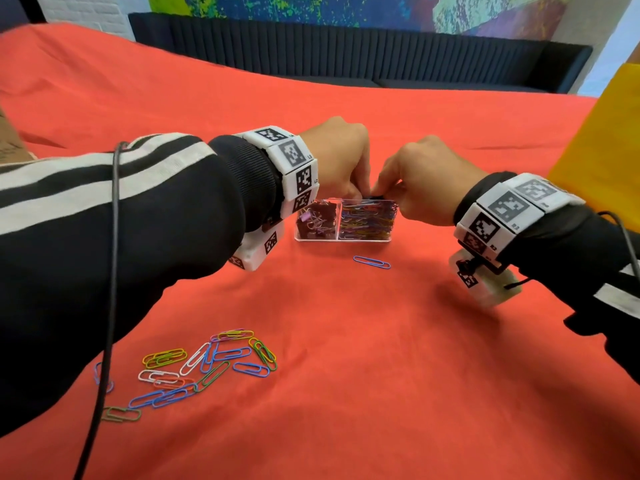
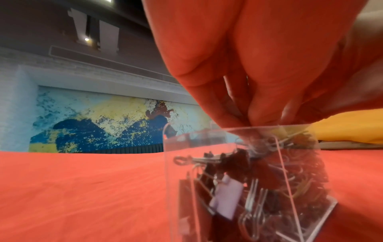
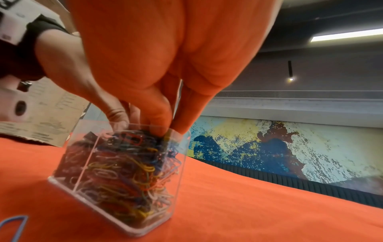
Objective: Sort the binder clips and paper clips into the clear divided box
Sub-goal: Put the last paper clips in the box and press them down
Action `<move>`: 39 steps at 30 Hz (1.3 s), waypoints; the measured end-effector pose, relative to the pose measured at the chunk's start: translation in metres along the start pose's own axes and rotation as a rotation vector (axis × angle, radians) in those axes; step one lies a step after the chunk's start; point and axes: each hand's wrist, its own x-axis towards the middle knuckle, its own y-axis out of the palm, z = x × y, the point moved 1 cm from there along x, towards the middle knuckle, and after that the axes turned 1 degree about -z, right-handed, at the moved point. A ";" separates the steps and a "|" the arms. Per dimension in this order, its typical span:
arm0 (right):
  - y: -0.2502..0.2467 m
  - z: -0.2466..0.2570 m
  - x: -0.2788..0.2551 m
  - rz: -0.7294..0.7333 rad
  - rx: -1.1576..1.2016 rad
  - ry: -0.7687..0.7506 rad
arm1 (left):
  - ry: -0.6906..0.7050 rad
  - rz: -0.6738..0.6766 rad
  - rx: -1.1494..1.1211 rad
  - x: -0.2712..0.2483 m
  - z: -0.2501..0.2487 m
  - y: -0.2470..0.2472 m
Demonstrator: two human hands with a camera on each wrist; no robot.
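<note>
Clear box (image 1: pixel 346 237) rim hides fingertips | both hands' grip: cannot tell

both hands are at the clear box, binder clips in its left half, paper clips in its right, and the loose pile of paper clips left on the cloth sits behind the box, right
Not quite. The head view shows the loose pile of paper clips in front of the clear box, nearer the person, with a single blue paper clip close by the box. The rest holds.
</note>
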 end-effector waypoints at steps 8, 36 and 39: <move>-0.006 0.008 0.003 0.091 -0.090 -0.020 | 0.030 0.007 0.053 0.003 -0.002 0.002; -0.023 -0.001 -0.011 -0.073 0.140 0.123 | -0.054 -0.030 -0.074 -0.009 0.002 -0.010; -0.023 -0.006 -0.012 -0.100 0.149 0.140 | -0.080 -0.045 -0.121 -0.011 0.008 -0.013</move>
